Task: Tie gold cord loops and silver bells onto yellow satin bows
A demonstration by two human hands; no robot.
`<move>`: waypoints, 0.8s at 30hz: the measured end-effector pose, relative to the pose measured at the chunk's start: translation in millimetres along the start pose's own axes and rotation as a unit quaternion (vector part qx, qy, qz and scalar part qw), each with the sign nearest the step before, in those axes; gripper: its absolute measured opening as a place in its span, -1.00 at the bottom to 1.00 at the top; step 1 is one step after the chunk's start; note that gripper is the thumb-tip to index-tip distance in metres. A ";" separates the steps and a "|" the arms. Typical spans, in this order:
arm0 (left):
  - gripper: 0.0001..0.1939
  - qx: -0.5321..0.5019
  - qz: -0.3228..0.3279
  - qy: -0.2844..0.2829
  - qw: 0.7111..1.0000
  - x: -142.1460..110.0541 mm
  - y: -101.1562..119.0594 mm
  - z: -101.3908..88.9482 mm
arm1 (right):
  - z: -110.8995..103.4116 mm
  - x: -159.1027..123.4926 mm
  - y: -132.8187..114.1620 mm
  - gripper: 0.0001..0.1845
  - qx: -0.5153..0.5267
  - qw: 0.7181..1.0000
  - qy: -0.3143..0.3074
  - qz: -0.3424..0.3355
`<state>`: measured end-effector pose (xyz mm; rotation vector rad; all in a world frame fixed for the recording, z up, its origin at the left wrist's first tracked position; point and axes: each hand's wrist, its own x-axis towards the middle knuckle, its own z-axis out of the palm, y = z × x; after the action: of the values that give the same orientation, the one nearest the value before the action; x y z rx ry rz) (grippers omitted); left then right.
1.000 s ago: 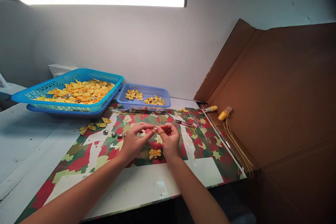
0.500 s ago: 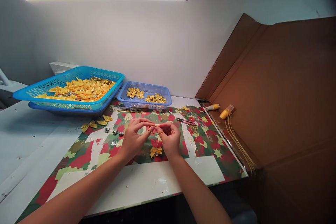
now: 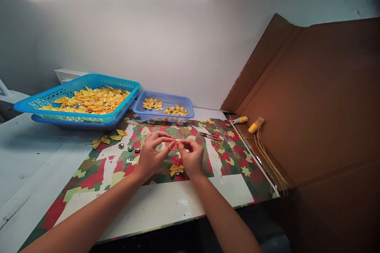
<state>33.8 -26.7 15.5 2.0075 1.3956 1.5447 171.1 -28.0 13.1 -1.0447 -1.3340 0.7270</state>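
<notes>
My left hand (image 3: 154, 151) and my right hand (image 3: 192, 156) meet over the patterned mat, thumbs and forefingers pinching a thin gold cord (image 3: 178, 150) that loops between them. Just below the fingertips, a yellow ribbon bow (image 3: 177, 170) with a small silver bell-like piece hangs or lies close to the mat; which of the two I cannot tell. Left of my left hand are several silver heart-shaped pieces (image 3: 130, 148). Two more yellow bows (image 3: 101, 141) rest farther left at the mat's edge.
A blue basket (image 3: 29, 104) heaped with yellow bows stands at back left, beside a smaller basket (image 3: 163, 118) with bows. A cutter (image 3: 210, 136) lies right of my hands. Thread spools (image 3: 240, 120) and gold cords (image 3: 268, 160) sit near the cardboard wall (image 3: 320, 99).
Both hands stay almost in place, still pinching the cord. The cord loop between the fingers has shifted slightly, and the view has tilted a little.
</notes>
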 end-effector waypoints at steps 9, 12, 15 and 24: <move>-0.78 -0.003 0.000 -0.008 1.000 -0.3 -0.1 0.2 | -3.3 2.9 -0.5 -0.86 -0.037 0.998 -0.035 -0.038; -0.79 -0.004 0.000 -0.019 1.000 -0.6 0.0 -0.1 | -5.7 4.2 0.0 -0.86 -0.072 0.995 -0.042 -0.053; -0.80 -0.010 -0.003 -0.034 0.999 -1.3 -0.3 0.8 | -6.7 5.0 2.6 -0.85 -0.054 0.997 -0.053 -0.017; -0.75 0.067 0.007 -0.165 0.984 0.6 -8.2 -3.4 | -8.1 7.5 11.2 -0.87 -0.019 0.996 -0.063 0.067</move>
<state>26.5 -23.2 11.7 2.2308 1.3808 1.0807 181.7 -18.3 6.6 -1.1414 -1.3990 0.8821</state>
